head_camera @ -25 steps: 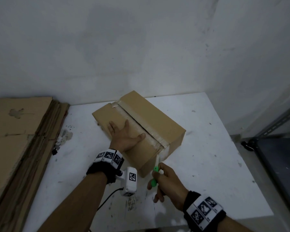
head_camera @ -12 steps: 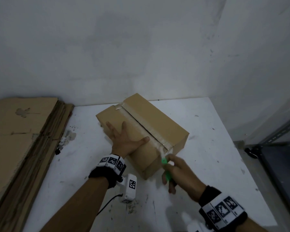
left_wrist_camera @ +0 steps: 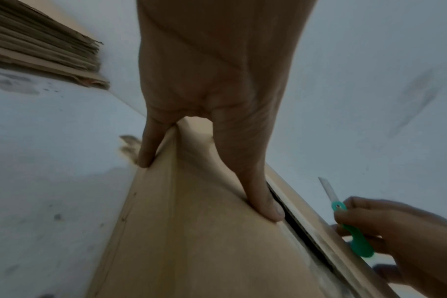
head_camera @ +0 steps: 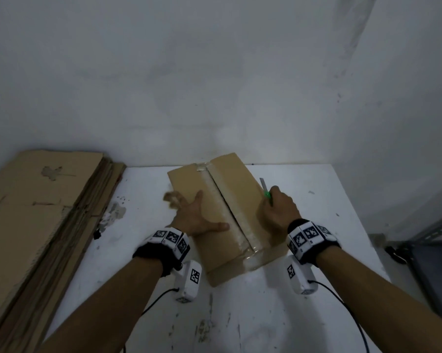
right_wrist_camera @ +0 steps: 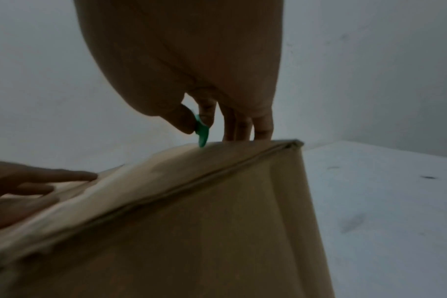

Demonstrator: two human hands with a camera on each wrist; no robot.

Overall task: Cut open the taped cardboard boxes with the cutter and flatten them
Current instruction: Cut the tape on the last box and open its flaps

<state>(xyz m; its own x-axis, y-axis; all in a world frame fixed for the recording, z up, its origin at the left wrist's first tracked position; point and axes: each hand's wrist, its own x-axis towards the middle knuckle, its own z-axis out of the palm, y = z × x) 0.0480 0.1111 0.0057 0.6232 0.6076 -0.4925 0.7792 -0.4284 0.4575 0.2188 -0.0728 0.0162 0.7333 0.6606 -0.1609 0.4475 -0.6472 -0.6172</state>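
Note:
A brown cardboard box (head_camera: 237, 189) lies on the white table (head_camera: 316, 200), clear tape along its top seam; in the left wrist view the seam (left_wrist_camera: 293, 225) gapes dark between the flaps. My left hand (head_camera: 194, 215) lies flat on the left flap, fingers spread, its thumb (left_wrist_camera: 263, 201) beside the seam. My right hand (head_camera: 278, 210) rests on the right flap and grips a green cutter (head_camera: 265, 192) with its blade out, pointing up and away. The cutter (left_wrist_camera: 352, 233) shows beside the box's right edge, and its green handle (right_wrist_camera: 201, 131) sits pinched between thumb and fingers.
A stack of flattened cardboard (head_camera: 41, 212) lies along the table's left side, also seen as cardboard sheets (left_wrist_camera: 43, 44) in the left wrist view. A wall stands right behind the table. A dark metal shelf (head_camera: 434, 253) stands on the floor at the right.
The box has turned, its seam now running more toward me. My right hand moved with the cutter from the near end of the seam up onto the right flap. The left hand stayed pressing.

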